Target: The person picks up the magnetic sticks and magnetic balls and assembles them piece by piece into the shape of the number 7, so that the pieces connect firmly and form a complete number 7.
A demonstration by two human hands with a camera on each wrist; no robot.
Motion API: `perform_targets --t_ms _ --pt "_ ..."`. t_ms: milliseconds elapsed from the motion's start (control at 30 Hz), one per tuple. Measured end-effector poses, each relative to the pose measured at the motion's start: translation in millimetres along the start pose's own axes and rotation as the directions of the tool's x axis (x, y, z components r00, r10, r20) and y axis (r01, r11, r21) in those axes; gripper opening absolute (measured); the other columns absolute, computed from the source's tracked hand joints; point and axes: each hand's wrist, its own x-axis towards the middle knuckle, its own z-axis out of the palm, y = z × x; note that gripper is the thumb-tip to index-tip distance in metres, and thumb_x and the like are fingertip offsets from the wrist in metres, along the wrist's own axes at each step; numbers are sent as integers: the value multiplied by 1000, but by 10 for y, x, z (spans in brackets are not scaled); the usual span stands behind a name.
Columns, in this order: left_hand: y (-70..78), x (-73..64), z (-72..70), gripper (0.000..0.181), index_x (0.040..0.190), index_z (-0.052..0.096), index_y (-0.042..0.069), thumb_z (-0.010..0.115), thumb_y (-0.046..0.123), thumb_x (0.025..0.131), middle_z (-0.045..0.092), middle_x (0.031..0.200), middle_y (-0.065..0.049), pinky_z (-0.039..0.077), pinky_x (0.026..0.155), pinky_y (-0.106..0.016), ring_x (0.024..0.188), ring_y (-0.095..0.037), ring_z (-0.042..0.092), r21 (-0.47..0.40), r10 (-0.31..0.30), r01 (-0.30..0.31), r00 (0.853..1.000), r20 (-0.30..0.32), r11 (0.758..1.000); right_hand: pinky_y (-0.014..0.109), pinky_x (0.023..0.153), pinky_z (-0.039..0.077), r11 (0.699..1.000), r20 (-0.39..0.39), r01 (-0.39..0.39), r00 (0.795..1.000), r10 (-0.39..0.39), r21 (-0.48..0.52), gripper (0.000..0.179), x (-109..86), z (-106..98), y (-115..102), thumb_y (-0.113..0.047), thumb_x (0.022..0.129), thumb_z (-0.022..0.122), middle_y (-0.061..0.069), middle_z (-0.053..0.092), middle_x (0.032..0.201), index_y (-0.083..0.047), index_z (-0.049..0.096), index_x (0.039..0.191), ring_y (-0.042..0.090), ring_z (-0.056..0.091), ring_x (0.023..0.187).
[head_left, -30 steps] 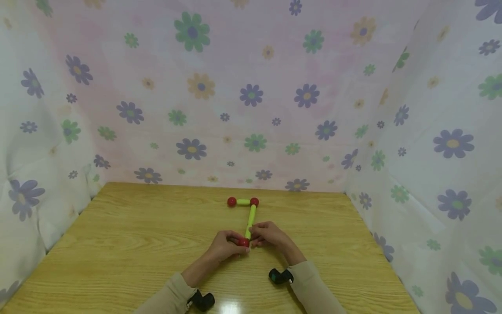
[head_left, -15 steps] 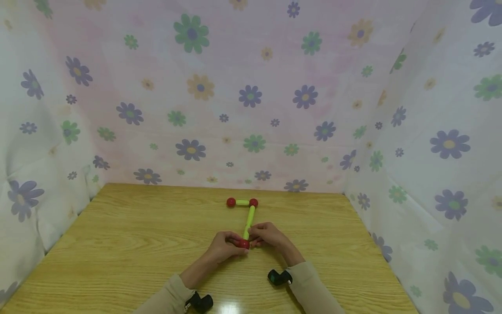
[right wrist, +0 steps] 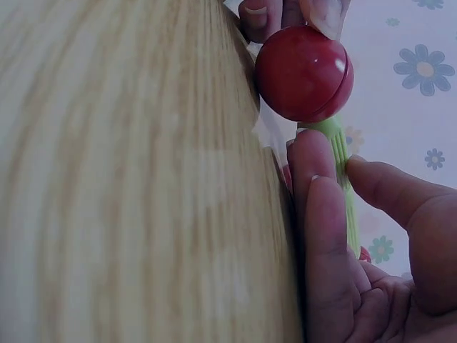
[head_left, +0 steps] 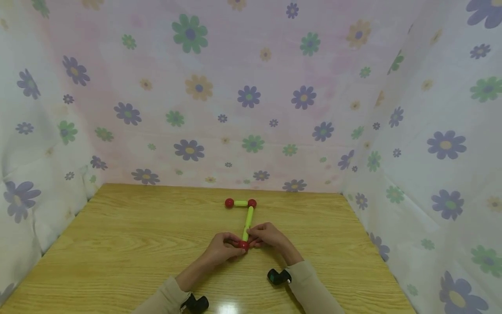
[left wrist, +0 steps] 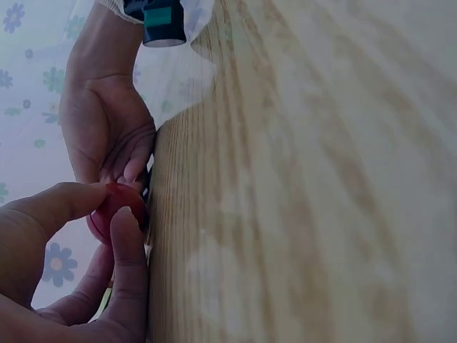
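Observation:
My left hand [head_left: 222, 248] pinches a red ball [right wrist: 303, 73] between thumb and fingers at the near end of a yellow-green rod [head_left: 249, 219]. On that same rod, just beyond the ball, my right hand [head_left: 270, 235] has its thumb and fingers closed from the right side. The rod leads away to a second red ball [head_left: 252, 203], where a short yellow-green rod [head_left: 241, 203] runs left to a third red ball [head_left: 229, 203]. In the left wrist view the held ball [left wrist: 118, 213] sits close over the table, with the right hand's fingers behind it.
The pieces lie on a wood-grain table [head_left: 137, 226]. Flower-patterned cloth [head_left: 219, 131] hangs behind it and along both sides. A black wrist camera [head_left: 279, 277] is strapped to the right sleeve, another [head_left: 196, 304] to the left.
Both hands keep their hold on the ball and rod. The whole scene shifts slightly left in the head view; otherwise the pieces stay in the same arrangement.

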Motion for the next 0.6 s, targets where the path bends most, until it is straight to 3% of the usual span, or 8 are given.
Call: perform_targets --t_ms 300,467,600 --pt "22 -5 -126 43 125 61 -13 79 3 88 70 107 -18 61 73 -34 86 -17 71 -15 10 -9 997 73 1000 18 63 57 1000 14 6 1000 -6 1 37 -47 -7 -13 -21 108 56 6 77 87 11 68 120 6 72 71" --pt "-1 1 -286 48 134 58 -10 76 11 94 69 116 -19 60 79 -35 95 -19 71 -14 9 -7 993 115 1000 25 69 61 999 52 20 998 -18 -35 40 -119 -50 -61 -23 108 55 10 76 97 10 63 128 11 73 78" --pt "24 -1 -473 54 142 52 -9 71 19 100 66 126 -23 60 88 -37 106 -24 70 -40 37 -32 991 130 999 35 77 62 990 74 60 996 -50 -128 47 -203 -156 -108 -26 108 57 16 75 109 10 55 138 21 75 89"
